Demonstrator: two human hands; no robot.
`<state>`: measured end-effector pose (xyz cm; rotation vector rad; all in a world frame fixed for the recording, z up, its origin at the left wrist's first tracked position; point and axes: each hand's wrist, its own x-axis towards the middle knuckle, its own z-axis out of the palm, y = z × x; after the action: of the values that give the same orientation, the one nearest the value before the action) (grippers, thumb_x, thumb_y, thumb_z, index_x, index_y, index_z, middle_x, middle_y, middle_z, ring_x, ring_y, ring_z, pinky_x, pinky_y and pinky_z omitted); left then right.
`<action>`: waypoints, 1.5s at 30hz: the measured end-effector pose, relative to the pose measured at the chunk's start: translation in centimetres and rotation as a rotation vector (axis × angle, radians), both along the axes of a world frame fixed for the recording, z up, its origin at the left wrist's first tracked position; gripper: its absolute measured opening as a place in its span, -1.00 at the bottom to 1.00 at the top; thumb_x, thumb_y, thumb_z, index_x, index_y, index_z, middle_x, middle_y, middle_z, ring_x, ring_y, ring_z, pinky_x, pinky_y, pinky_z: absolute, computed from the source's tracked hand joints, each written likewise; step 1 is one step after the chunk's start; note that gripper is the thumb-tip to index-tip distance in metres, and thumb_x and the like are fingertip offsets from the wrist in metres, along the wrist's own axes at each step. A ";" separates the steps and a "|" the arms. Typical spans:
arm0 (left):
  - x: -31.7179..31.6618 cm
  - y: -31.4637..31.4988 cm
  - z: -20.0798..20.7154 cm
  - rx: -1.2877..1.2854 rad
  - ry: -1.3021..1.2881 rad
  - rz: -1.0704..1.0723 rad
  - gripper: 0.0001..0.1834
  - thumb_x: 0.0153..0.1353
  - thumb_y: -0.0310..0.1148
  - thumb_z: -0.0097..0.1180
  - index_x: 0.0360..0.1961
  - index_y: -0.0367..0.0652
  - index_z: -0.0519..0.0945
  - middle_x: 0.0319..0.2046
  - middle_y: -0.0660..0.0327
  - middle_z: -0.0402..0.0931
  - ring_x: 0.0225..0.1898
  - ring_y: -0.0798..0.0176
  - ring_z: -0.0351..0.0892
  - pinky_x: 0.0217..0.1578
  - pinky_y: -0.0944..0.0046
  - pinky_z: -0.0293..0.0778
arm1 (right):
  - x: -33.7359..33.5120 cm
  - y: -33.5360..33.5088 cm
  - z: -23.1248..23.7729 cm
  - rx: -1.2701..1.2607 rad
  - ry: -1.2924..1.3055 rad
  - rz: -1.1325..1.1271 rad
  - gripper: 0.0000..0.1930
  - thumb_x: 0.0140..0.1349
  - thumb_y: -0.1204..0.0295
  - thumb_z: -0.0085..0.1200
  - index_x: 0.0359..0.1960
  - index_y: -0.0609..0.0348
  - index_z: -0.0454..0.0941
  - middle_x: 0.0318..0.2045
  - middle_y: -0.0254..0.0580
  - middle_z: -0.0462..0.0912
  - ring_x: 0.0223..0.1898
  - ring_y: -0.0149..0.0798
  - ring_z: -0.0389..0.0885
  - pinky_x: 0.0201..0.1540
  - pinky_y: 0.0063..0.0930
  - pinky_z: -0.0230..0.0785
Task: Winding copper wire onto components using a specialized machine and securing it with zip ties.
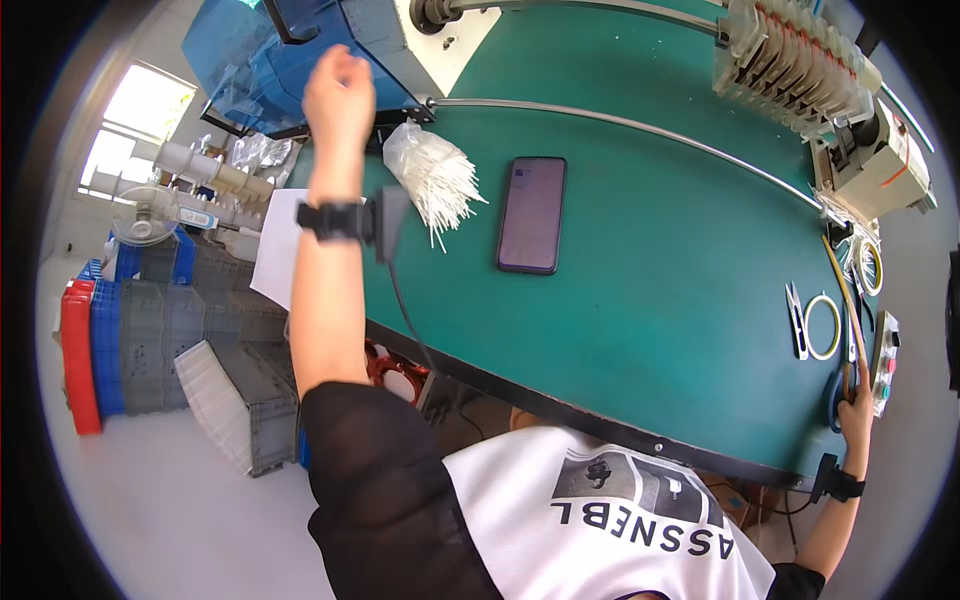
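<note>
Push-button box (885,372) with coloured buttons lies at the right end of the green tabletop (650,300), just beside the person's right hand (856,418); whether that hand grips anything or touches the box cannot be told. Small metal snips (797,322) lie nearby. The left hand (340,98), fingers bent, shows in front of a translucent blue cover (255,60); its grip cannot be made out. Between the hands lie a dark phone (531,215) and a bag of thin white sticks (442,185).
</note>
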<state>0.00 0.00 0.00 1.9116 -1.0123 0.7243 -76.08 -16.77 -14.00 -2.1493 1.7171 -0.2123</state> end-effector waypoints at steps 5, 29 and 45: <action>-17.3 8.6 -8.5 0.587 0.079 -0.429 -0.72 0.16 -0.49 0.02 -0.07 -0.17 0.52 -0.35 0.04 0.54 -0.39 0.00 0.57 -0.35 0.15 0.50 | 0.8 2.0 0.7 0.108 -0.561 -0.149 -0.35 -0.02 0.70 -0.08 0.22 0.12 0.28 -0.60 -0.48 0.20 -0.61 -0.53 0.11 -0.53 -0.62 -0.04; -22.5 -29.0 10.6 0.393 -0.169 -0.628 -0.70 0.03 -0.24 0.00 -0.26 -0.10 0.64 -0.34 -0.03 0.59 -0.24 -0.08 0.58 -0.18 0.05 0.46 | 22.4 -7.4 19.7 -0.796 -0.122 0.197 -0.75 -0.02 0.50 0.18 -0.29 0.19 0.42 -0.42 0.00 0.54 -0.38 0.01 0.54 -0.32 -0.28 0.39; -25.2 -36.4 9.9 0.180 0.379 -0.915 -0.87 0.02 -0.43 0.17 -0.44 -0.28 0.67 -0.54 0.21 0.56 -0.49 0.39 0.45 -0.39 0.37 0.39 | 32.5 -20.1 22.3 -1.285 0.313 0.182 -0.80 -0.02 0.54 0.07 -0.30 0.29 0.49 -0.25 -0.02 0.53 -0.14 -0.07 0.53 -0.12 -0.26 0.42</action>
<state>-25.18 -36.35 9.92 1.3995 -1.5396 -0.2497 -43.56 -36.83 8.34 -3.3199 1.7020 -1.2682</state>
